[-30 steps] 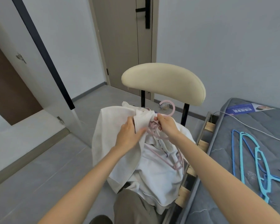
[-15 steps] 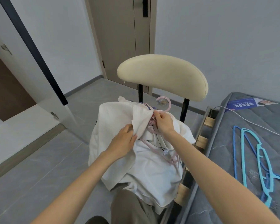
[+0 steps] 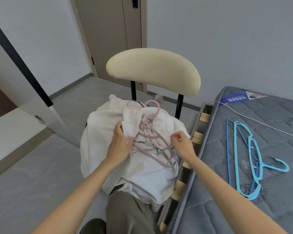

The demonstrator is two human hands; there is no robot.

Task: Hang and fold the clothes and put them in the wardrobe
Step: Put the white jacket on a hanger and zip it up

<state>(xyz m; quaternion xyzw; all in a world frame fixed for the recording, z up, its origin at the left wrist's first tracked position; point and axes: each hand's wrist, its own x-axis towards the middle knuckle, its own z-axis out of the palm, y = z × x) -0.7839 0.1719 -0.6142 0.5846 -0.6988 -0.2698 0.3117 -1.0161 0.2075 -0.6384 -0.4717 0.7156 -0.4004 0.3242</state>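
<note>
White cloth fills the chair (image 3: 152,71) seat in a heap, so the seat itself is hidden, and it is hard to say how many pieces the white garment (image 3: 100,132) heap really holds. A pink hanger (image 3: 152,137) lies on top, its hook towards the backrest; its far arm runs under a fold, and there may be more than one hanger stacked there. The left hand (image 3: 120,144) grips a thick fold of the garment just left of the hanger's neck, thumb on top, the other fingers tucked out of sight beneath the cloth. The right hand (image 3: 181,142) is apart from it, at the hanger's right shoulder, fingertips pinched on the cloth there; whether they also catch the plastic I cannot tell. Half a second ago that hand was up at the hanger's neck by the hook, close to the left hand; it has since slid down and to the right along the arm, while the left keeps its fold. Blue hangers (image 3: 252,157) lie on the grey mattress (image 3: 210,183), well apart, its edge cut off by the frame.
</note>
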